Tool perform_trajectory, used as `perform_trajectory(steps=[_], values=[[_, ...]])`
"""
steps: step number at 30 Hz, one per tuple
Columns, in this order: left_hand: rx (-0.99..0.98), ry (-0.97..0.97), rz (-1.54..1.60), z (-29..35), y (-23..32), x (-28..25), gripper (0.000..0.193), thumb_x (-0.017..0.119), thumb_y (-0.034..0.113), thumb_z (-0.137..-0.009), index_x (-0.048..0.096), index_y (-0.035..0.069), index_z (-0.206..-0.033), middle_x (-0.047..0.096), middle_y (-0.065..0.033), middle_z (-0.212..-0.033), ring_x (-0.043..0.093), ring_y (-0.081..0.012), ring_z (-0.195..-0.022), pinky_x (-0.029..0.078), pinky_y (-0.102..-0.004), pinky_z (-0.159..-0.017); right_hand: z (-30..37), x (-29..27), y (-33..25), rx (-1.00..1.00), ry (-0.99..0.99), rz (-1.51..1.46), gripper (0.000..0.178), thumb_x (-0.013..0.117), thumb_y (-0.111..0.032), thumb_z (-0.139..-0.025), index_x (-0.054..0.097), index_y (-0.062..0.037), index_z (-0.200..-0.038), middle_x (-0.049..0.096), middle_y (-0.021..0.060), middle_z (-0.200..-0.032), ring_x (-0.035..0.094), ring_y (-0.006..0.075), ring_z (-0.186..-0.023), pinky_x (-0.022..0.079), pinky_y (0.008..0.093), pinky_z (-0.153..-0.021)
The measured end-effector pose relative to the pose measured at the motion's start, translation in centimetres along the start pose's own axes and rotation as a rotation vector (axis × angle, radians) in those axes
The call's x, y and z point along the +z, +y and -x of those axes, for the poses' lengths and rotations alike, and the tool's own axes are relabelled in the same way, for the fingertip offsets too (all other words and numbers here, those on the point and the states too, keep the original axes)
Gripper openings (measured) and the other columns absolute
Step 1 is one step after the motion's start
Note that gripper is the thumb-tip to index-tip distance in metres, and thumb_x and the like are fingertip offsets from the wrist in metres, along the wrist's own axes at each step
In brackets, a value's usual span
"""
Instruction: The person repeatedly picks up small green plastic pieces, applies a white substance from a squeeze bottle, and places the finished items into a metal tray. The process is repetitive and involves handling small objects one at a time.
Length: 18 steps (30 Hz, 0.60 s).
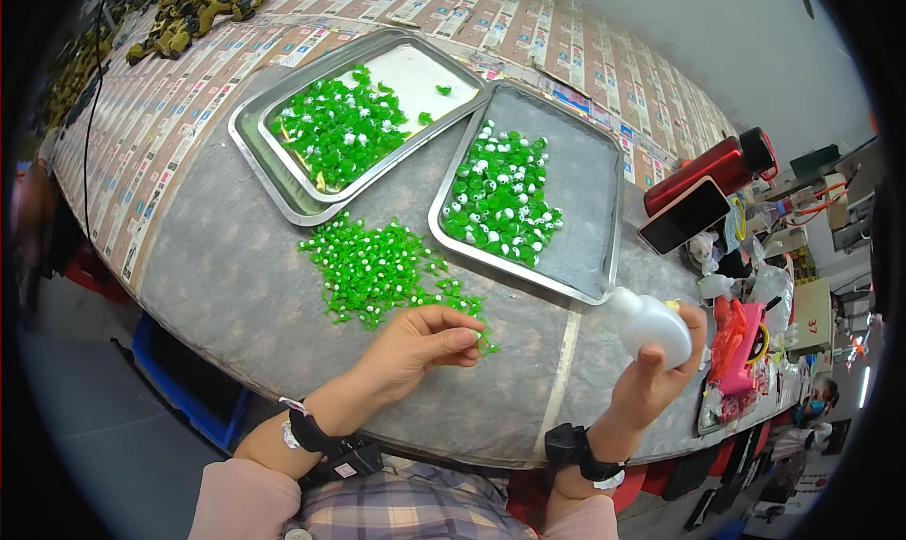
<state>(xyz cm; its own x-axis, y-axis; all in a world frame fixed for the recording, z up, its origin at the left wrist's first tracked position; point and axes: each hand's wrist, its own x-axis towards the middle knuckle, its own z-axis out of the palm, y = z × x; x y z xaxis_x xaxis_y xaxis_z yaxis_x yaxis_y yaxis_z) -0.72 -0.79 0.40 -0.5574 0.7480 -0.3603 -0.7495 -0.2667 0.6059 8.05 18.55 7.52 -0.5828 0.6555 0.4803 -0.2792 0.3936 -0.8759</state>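
Observation:
My left hand (422,347) is closed in a pinch over the near edge of a loose pile of small green plastic pieces with white spots (373,266). A tiny green piece (487,343) shows at its fingertips. My right hand (668,378) is wrapped round a translucent white squeeze bottle (655,331), tilted so its nozzle end points up and left, toward the corner of the right tray (528,274). That metal tray holds green pieces with white balls that have dark dots (500,196). The left tray (274,200) holds a white inner tray with more green pieces (344,130).
A red flask (703,183) and a phone (686,216) leaning on it stand right of the trays. Bags and a pink container (744,351) crowd the right edge. Yellowish toy vehicles (193,12) are heaped at the far left. A blue crate (184,380) lies below the table's left edge.

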Motion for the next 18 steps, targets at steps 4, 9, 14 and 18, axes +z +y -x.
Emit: perform_trajectory(steps=[4, 9, 14, 18], values=[[-0.005, -0.003, 0.023, -0.2, -0.1, 0.0, 0.012, 0.057, 0.009, -0.077, 0.055, 0.003, -0.087, 0.059, -0.0056, -0.076, 0.058, -0.0122, -0.068, 0.049, -0.0261, -0.065, 0.7, 3.2, -1.7, 0.076, 0.046, -0.182, 0.062, 0.077, -0.039, -0.053, 0.044, -0.0021, -0.09, 0.044, 0.0026, -0.077, 0.047, 0.0099, -0.07, 0.04, 0.0196, -0.059], [0.011, -0.007, 0.03, -0.2, -0.3, 0.0, 0.009, 0.058, 0.009, -0.076, 0.054, 0.004, -0.082, 0.057, -0.0048, -0.073, 0.057, -0.0125, -0.067, 0.049, -0.0266, -0.064, 2.1, 3.8, 0.2, 0.009, -0.002, -0.092, 0.062, 0.073, -0.049, -0.054, 0.044, -0.0036, -0.085, 0.042, 0.0024, -0.075, 0.043, 0.0131, -0.066, 0.038, 0.0287, -0.062], [0.006, -0.024, 0.06, -0.4, -0.5, -0.2, 0.009, 0.058, 0.01, -0.076, 0.053, 0.004, -0.081, 0.056, -0.0045, -0.072, 0.056, -0.0123, -0.066, 0.048, -0.0261, -0.063, 2.7, 4.6, 1.4, -0.236, -0.039, -0.038, 0.06, 0.071, -0.048, -0.056, 0.045, -0.0031, -0.086, 0.043, 0.0043, -0.073, 0.042, 0.0168, -0.06, 0.036, 0.0318, -0.058], [0.005, -0.071, 0.067, -0.4, -0.5, -0.2, 0.01, 0.059, 0.013, -0.077, 0.055, 0.005, -0.082, 0.057, -0.0021, -0.073, 0.055, -0.0087, -0.066, 0.048, -0.023, -0.064, 2.8, 4.9, 1.7, -0.285, -0.112, -0.041, 0.057, 0.073, -0.042, -0.057, 0.045, -0.0031, -0.088, 0.044, 0.0048, -0.075, 0.042, 0.0165, -0.058, 0.035, 0.0309, -0.054]])
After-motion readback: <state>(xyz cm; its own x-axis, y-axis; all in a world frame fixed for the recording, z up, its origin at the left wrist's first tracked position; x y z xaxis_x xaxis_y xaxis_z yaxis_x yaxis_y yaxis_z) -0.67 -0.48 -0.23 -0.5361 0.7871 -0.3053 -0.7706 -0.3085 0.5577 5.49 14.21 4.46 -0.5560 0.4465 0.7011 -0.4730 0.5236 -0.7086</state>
